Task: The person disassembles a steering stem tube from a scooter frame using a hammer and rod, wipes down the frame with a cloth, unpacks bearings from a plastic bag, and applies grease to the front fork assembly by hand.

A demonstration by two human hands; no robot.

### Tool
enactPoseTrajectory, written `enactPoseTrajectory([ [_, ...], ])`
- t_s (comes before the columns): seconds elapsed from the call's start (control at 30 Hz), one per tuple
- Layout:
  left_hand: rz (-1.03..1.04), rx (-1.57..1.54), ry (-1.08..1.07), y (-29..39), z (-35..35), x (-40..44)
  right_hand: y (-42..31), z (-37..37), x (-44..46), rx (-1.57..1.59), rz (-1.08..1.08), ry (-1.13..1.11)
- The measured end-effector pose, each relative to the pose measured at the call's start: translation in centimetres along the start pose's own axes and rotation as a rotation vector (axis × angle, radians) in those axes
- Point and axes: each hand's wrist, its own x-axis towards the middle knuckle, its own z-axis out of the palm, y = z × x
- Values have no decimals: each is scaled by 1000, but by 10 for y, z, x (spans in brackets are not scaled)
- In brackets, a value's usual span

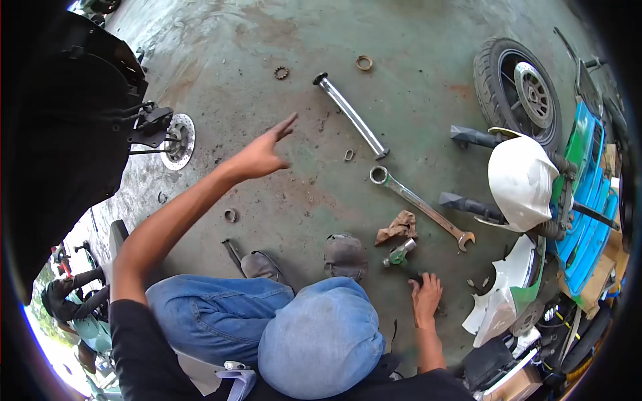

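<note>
My left hand (pixel 259 155) is held out over the floor with its fingers apart and nothing in it. Ahead of it lies a chrome metal tube (pixel 351 115) with dark ends, near a small oval metal link (pixel 348 155). Low on the right, my right hand (pixel 426 297) has its thumb apart from the fingers and shows nothing in its grasp. Just beyond those fingers is a hammer (pixel 400 254) with a green-marked head; its handle is mostly out of sight. A crumpled brown rag or paper (pixel 396 227) and a large combination wrench (pixel 424 208) lie past the hammer.
Loose rings lie about: a toothed ring (pixel 281 73), a brass-coloured ring (pixel 364 63) and a grey ring (pixel 231 215). A wheel (pixel 518 90), white fairing (pixel 521 180) and blue panels (pixel 582 200) crowd the right. A brake disc (pixel 179 142) hangs at left.
</note>
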Motion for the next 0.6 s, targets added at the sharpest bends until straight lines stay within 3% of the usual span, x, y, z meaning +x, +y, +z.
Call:
enactPoseTrajectory([
  [0.07, -308, -316, 19, 29, 28, 61, -5, 4, 0, 62, 28, 47],
  [0.13, -486, -544, 112, 30, 60, 127, -2, 10, -4, 62, 41, 114],
  [0.2, -535, -546, 407, 47, 94, 160, -4, 15, -5, 73, 55, 139],
  [0.27, -630, -304, 601, 34, 121, 196, -6, 19, -8, 84, 66, 145],
  [0.33, -727, -303, 657, 50, 120, 194, -9, 22, -8, 54, 113, 165],
  [0.43, -651, -346, 725, 49, 123, 191, -10, 25, -11, 5, 90, 149],
  [0.5, -464, -446, 845, 18, 132, 202, 2, 39, -12, 69, 67, 171],
  [0.53, -408, -479, 788, 10, 121, 201, 8, 41, -14, 107, 14, 192],
  [0.57, -361, -701, 684, 22, 95, 178, 23, 53, -10, -77, -189, 369],
  [0.6, -295, -1060, 654, 28, 81, 161, 16, 31, -16, -107, -112, 209],
])
